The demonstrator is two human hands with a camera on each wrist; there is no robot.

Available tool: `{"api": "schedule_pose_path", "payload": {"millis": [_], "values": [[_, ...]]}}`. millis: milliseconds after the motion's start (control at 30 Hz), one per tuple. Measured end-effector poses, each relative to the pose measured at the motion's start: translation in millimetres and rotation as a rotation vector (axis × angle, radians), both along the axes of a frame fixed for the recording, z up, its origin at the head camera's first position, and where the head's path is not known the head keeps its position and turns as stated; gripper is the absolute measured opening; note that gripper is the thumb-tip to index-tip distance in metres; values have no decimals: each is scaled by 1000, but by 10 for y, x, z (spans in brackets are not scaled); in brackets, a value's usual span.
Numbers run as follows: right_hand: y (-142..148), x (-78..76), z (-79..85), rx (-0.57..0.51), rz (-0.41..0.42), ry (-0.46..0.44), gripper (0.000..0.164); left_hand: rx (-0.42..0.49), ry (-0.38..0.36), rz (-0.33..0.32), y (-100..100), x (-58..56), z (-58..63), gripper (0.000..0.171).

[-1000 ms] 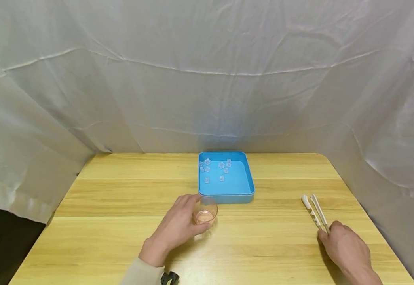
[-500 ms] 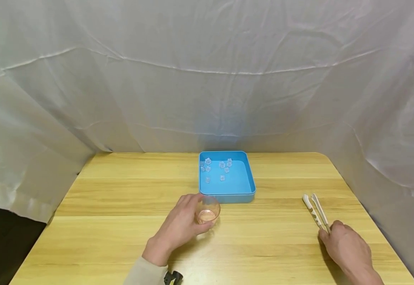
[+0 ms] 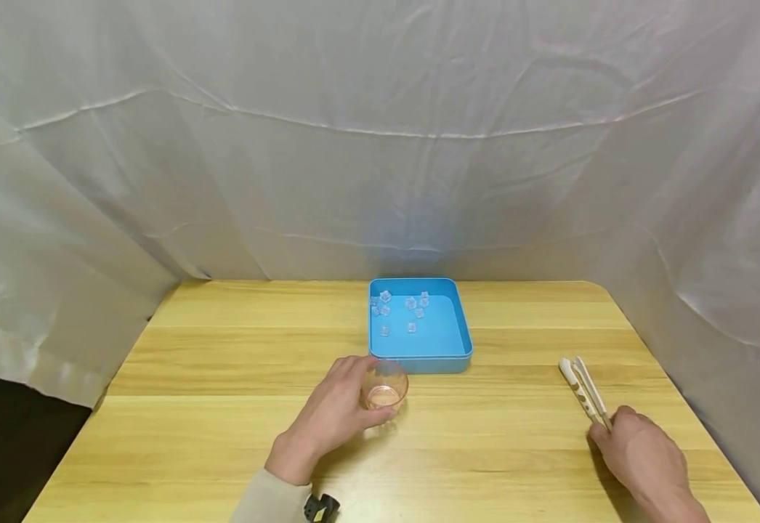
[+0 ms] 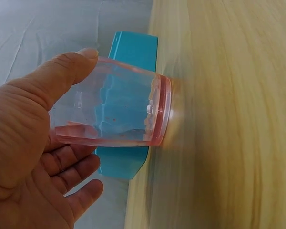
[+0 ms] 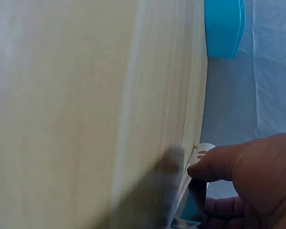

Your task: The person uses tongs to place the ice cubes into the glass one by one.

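Your left hand reaches forward and rightward, thumb near side, fingers far side, pinching the clear pinkish cup upright between them, mouth up, base close to the table; contact with it, can't tell. Left wrist view: lower fingers hang bent and loose beside the cup. Beige sleeve and black wrist strap behind that hand. Just ahead of it, slightly right: blue tray with clear pieces inside. Your right hand, well right of the left, back upward, angled forward and inward, grips the tongs, thumb along one arm; white tips point ahead and left, slightly apart.
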State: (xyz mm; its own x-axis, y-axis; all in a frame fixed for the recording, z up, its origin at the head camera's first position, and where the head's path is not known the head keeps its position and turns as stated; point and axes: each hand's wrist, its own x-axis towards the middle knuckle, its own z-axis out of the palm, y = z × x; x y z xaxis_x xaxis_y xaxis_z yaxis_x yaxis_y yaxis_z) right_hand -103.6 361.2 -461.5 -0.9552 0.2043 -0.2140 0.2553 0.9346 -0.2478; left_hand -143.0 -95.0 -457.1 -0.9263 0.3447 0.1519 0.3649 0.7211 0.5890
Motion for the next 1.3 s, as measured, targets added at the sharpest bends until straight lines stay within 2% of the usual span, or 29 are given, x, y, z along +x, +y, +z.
{"api": "schedule_pose_path", "payload": {"millis": [367, 500, 633, 867, 1067, 1300], "values": [[80, -41, 82, -3, 17, 113, 33, 3, -11, 9, 16, -8, 30, 77], [76, -80, 94, -13, -4, 173, 35, 3, -17, 14, 20, -10, 31, 77], [53, -97, 92, -15, -32, 188, 37, 2, -18, 5, 30, -15, 31, 77], [39, -123, 97, 1, -60, 184, 44, -46, 70, -28, 44, -28, 32, 76], [23, -143, 106, 30, -18, 233, 43, -65, 108, -36, 42, -34, 35, 77], [-81, -223, 178, 37, 28, 278, 45, -36, 42, -24, 34, -30, 49, 83]]}}
